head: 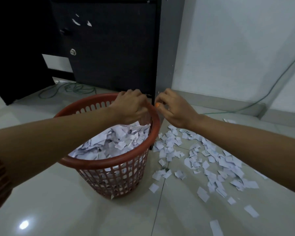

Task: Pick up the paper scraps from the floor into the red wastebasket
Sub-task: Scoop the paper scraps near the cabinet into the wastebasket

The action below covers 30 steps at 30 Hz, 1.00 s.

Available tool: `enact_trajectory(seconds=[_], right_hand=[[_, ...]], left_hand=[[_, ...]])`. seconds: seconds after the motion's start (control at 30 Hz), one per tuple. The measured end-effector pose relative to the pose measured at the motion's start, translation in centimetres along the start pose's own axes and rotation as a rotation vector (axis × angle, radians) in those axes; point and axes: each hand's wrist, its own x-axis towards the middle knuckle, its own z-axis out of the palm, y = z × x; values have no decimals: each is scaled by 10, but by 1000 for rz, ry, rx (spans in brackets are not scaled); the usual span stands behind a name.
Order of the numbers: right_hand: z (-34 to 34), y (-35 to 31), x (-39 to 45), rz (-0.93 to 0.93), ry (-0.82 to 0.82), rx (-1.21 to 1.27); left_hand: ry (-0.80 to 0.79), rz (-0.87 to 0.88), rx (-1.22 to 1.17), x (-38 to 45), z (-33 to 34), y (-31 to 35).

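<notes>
— What's in your grip right now?

— My left hand (131,106) hangs over the far rim of the red wastebasket (109,163), fingers curled down; whether paper is in them I cannot tell. My right hand (173,110) sits just beside that rim, fingers bunched, and I cannot tell if they pinch a scrap.

— Which step is this?

— The drop-off, I'd judge. Next, both hands must swing down to my right and gather more.

— And the wastebasket?

— Below my left hand, well filled with white scraps. Many paper scraps (211,167) lie on the floor (75,210) under my right forearm.
</notes>
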Motion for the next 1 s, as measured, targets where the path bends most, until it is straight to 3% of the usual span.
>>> enact_trajectory(seconds=[0.13, 0.27, 0.67, 0.77, 0.9, 1.0], right_hand=[[-12, 12, -13, 21, 24, -20], [-27, 31, -33, 68, 22, -52], [-57, 98, -148, 341, -69, -123], [-43, 110, -201, 454, -95, -108], [-4, 117, -291, 691, -49, -54], [21, 120, -345, 817, -55, -131]], left_hand=[[136, 43, -33, 18, -3, 22], [158, 147, -60, 35, 2, 51], [-110, 323, 53, 55, 59, 148], [-172, 288, 5, 55, 88, 174], [-269, 154, -238, 32, 147, 196], [-342, 145, -253, 5, 183, 199]])
